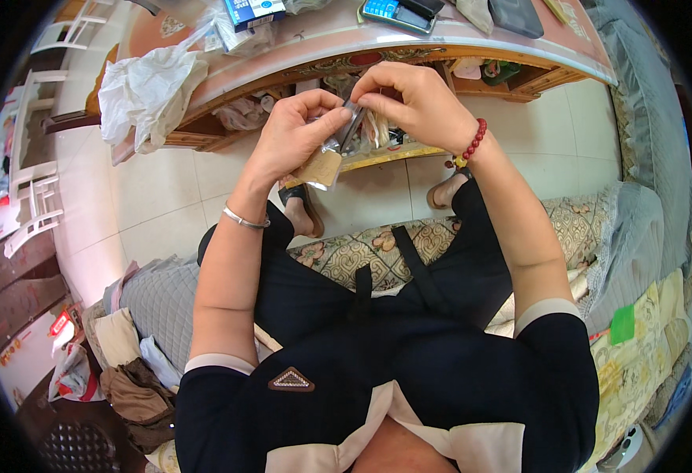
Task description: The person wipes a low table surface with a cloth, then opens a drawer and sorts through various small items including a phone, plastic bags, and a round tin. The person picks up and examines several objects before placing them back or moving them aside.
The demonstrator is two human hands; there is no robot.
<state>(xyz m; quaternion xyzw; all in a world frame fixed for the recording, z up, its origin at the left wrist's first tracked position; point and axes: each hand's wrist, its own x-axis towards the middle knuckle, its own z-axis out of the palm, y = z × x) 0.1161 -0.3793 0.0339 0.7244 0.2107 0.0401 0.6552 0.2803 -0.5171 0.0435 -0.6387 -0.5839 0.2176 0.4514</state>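
Above an open drawer (390,155) of the wooden table, my left hand (299,127) grips a small clear plastic packet with a tan card (320,168) in it. The card hangs below my fingers. My right hand (420,100), with a red bead bracelet (477,139) at the wrist, pinches at the packet's upper end, close to my left fingertips. A dark, narrow strip (351,125) shows between the hands; whether it is the packet's edge or a separate thing, I cannot tell. Small mixed items lie in the drawer, partly hidden by my hands.
On the tabletop (316,36) are a crumpled white plastic bag (148,88), a blue and white box (254,12), a blue keypad phone (399,16) and a dark flat case (516,16). A patterned sofa seat (375,251) lies beneath me, and my feet rest on the tiled floor.
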